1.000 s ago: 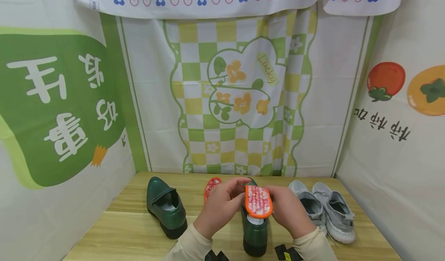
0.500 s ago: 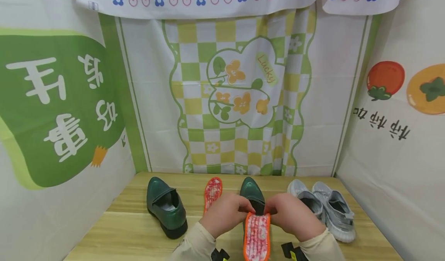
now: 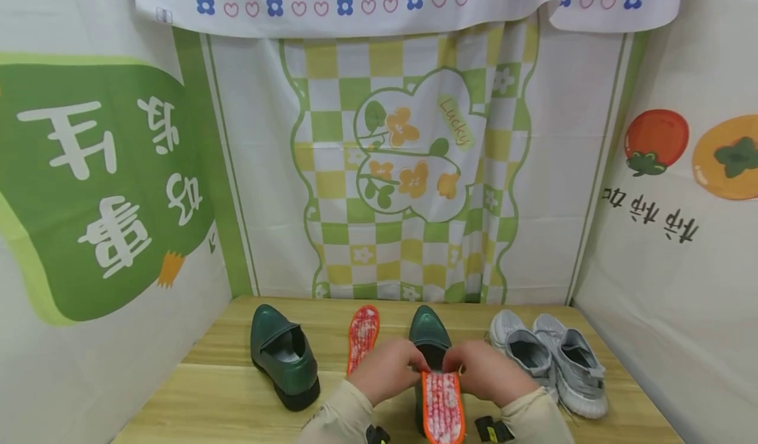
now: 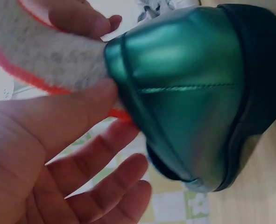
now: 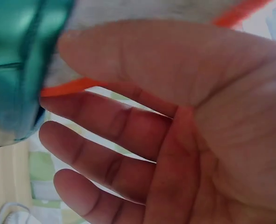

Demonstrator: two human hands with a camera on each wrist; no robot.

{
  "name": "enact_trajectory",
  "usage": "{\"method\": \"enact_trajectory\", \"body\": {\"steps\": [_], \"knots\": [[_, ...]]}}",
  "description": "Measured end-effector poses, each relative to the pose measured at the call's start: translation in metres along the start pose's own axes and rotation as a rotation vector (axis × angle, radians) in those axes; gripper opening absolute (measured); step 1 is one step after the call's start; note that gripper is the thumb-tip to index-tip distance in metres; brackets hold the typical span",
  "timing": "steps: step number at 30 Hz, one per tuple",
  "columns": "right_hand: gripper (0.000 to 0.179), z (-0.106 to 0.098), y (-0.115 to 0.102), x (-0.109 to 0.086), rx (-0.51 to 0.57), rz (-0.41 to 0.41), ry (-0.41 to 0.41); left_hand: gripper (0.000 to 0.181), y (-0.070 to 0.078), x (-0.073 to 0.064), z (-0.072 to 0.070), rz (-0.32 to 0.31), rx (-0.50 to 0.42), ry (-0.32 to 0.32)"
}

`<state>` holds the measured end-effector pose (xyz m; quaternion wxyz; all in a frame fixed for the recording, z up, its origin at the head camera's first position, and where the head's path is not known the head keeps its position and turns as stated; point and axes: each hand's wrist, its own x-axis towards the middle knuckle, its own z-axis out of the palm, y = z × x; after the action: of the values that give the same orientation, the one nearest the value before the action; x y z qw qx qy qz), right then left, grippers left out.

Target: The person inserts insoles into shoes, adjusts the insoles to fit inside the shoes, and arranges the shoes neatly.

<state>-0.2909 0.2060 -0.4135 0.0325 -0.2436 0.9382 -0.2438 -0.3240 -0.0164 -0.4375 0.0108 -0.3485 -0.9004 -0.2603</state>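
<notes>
1. Nearest, at the bottom of the head view: cream sleeves (image 3: 339, 414) and black fittings (image 3: 495, 429) by the wrists.
2. Left hand (image 3: 386, 373) and right hand (image 3: 490, 375): in each, we see thumb and fingers pinching one edge of the red-and-white insole (image 3: 443, 406); the remaining fingers lie loosely bent and spaced apart.
3. The insole slopes toward us over the heel end of the middle green shoe (image 3: 429, 327), its far end by the shoe's mouth. How far that end reaches inside, we cannot tell.
4. View comparison: from the head we record the patterned face and orange border; both wrist views give the pale, fuzzy underside with the thumbs on it. Only the left wrist view shows the heel's side seam clearly, with the insole meeting the rim.
5. Around it on the wood-grain surface (image 3: 195, 398): second insole (image 3: 363, 335), partly behind the left hand; other green shoe (image 3: 289, 358), farther left; grey sneakers (image 3: 573, 371) to the right, side by side.
6. Beyond: checked cloth (image 3: 387, 253) marked "Lucky", a white valance (image 3: 331, 20) with hearts and blue flowers above, and printed side hangings (image 3: 681, 273).
</notes>
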Motion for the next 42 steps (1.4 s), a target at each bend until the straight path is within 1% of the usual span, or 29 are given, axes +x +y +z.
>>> {"method": "enact_trajectory", "body": {"steps": [3,5,7,11,13,16,18,23,26,29,33,38,42], "knots": [[0.016,-0.004,-0.004,-0.004,0.029,0.026,0.012,0.012,0.002,-0.004,-0.007,-0.001,-0.047,-0.031],[0.020,-0.006,-0.007,-0.005,0.039,0.053,0.022,0.014,0.002,-0.006,-0.011,0.005,-0.059,-0.043],[0.025,-0.004,-0.007,-0.004,0.032,0.068,0.033,0.015,0.002,-0.006,-0.012,0.023,-0.032,-0.047],[0.029,0.000,-0.005,0.000,0.027,0.084,0.043,0.015,-0.001,-0.005,-0.009,0.052,0.045,-0.034],[0.028,0.000,-0.004,0.001,0.030,0.078,0.039,0.014,-0.001,-0.005,-0.009,0.054,0.056,-0.034],[0.023,-0.004,-0.004,-0.002,0.039,0.066,0.033,0.014,0.000,-0.007,-0.011,0.048,0.022,-0.048],[0.020,-0.007,-0.005,-0.005,0.044,0.055,0.038,0.013,0.001,-0.008,-0.013,0.055,0.011,-0.050],[0.020,-0.009,-0.003,-0.007,0.036,0.052,0.070,0.012,0.002,-0.006,-0.013,0.096,0.075,-0.012],[0.019,-0.004,0.002,-0.003,0.031,0.056,0.081,0.013,0.002,-0.006,-0.011,0.095,0.108,-0.004],[0.016,0.001,0.006,0.001,0.036,0.058,0.070,0.016,0.001,-0.007,-0.010,0.100,0.113,-0.020],[0.016,0.002,0.008,0.001,0.031,0.034,0.042,0.015,0.003,-0.009,-0.013,0.112,0.087,-0.043],[0.021,-0.001,0.008,-0.001,0.036,-0.001,0.011,0.010,0.003,-0.008,-0.014,0.113,0.108,-0.040],[0.018,0.000,0.009,-0.001,0.040,-0.003,0.022,0.010,0.003,-0.008,-0.011,0.100,0.120,-0.033]]}}
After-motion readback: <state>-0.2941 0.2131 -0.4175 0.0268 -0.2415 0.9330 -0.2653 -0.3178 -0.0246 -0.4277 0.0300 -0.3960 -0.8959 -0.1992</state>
